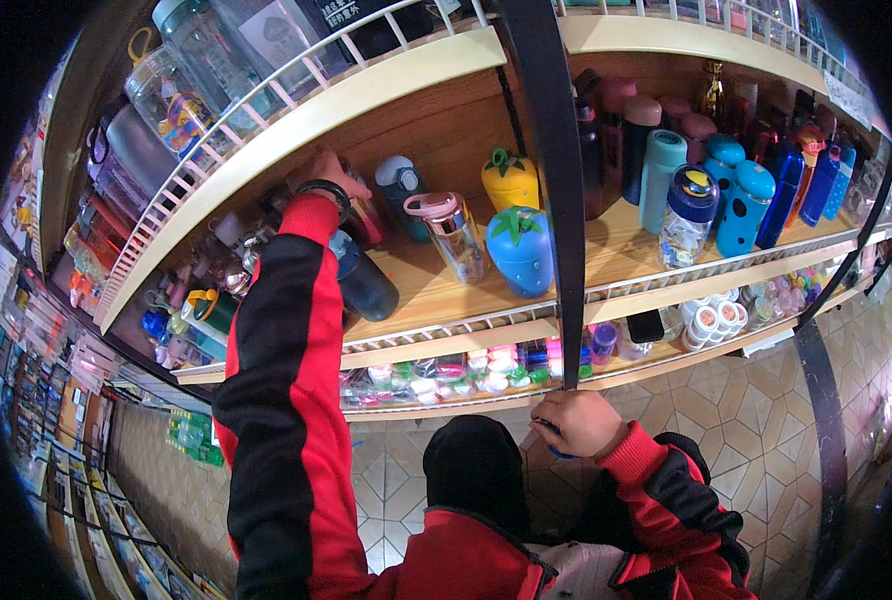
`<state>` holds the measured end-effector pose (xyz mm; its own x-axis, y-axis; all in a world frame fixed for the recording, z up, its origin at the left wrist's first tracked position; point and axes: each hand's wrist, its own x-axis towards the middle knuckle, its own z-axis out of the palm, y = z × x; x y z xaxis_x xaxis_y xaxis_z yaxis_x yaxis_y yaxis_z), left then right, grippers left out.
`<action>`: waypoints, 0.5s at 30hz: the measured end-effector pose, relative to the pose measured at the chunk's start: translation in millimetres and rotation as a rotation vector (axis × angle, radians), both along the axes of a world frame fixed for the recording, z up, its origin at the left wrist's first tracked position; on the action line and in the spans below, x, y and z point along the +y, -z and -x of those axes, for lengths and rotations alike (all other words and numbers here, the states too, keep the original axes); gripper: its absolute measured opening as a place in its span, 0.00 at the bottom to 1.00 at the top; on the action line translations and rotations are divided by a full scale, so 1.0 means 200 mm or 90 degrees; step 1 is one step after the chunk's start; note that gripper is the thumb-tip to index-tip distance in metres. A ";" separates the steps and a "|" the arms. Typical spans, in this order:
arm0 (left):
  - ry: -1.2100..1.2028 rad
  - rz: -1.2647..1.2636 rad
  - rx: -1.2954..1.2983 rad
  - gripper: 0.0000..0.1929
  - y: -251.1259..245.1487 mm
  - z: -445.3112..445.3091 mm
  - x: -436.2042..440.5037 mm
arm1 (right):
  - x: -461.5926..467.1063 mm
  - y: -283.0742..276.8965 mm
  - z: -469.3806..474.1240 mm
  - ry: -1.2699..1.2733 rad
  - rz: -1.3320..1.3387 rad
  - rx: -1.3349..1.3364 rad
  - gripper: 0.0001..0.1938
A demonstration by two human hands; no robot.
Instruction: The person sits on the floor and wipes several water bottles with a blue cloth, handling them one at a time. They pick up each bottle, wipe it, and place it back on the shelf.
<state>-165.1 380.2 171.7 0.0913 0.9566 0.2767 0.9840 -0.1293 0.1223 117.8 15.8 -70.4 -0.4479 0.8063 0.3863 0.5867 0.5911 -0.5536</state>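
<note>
My left hand (329, 176), with a dark band at its wrist, reaches deep into the middle shelf (453, 292). Its fingers are at the top of a magenta bottle (368, 219); the grip itself is partly hidden. Beside the sleeve, a dark blue bottle (367, 281) leans at a slant. Farther right are a dark teal bottle (402, 196), a clear cup with a pink lid (455, 236), a yellow strawberry-shaped cup (509, 182) and a blue one (521, 255). Low before me, my right hand (577, 424) is closed around a small dark and blue object (558, 452), mostly covered by the fingers.
A black upright post (547, 150) divides the shelves. To its right stand several bottles, among them a blue dotted one (746, 210). White railings (446, 328) edge the shelves. Small jars (705, 322) and a black phone-like object (644, 326) lie lower. Green-wrapped bottles (194, 435) sit on the tiled floor.
</note>
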 end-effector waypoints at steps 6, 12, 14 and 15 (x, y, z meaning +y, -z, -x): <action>0.106 -0.277 -0.017 0.59 -0.04 0.01 -0.11 | 0.01 0.03 0.00 0.017 -0.016 -0.019 0.09; 0.012 -0.362 0.037 0.46 -0.01 0.00 -0.40 | 0.02 0.04 0.01 0.022 -0.018 -0.020 0.08; 0.104 -0.444 0.056 0.41 0.03 0.02 -0.47 | 0.02 0.05 0.01 0.026 -0.013 -0.041 0.08; 0.140 -0.470 0.059 0.39 0.05 0.03 -0.50 | 0.02 0.06 0.02 0.028 -0.015 -0.042 0.08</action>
<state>-170.8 280.8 161.4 0.3124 0.4846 0.8171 0.9281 -0.3391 -0.1537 114.5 19.3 -82.3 -0.4378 0.8163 0.3767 0.6468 0.5770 -0.4987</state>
